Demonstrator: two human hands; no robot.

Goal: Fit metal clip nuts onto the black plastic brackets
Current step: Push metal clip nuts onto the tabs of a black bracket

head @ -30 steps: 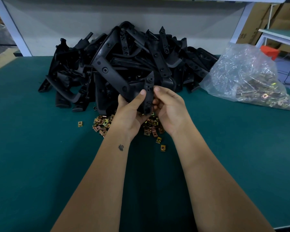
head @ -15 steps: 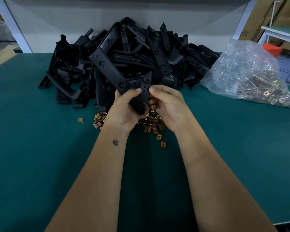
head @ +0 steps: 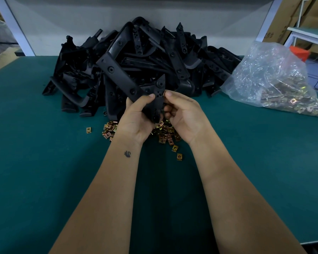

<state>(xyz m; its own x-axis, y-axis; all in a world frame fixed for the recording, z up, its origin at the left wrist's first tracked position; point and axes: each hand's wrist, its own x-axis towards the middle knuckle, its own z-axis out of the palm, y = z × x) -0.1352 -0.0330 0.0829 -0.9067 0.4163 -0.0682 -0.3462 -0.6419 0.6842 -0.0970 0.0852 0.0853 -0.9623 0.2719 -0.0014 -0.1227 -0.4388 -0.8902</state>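
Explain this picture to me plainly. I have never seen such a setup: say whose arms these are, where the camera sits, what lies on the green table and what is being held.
No machine here: the arms belong to a person, and the camera sits on their head, looking forward and down. The left hand grips a black plastic bracket. The right hand has its fingertips at the bracket's edge; whether it pinches a clip nut there cannot be seen. On the green table lie a big heap of brackets, a scatter of loose brass-coloured clip nuts under the hands, and a clear plastic bag holding more nuts at the right.
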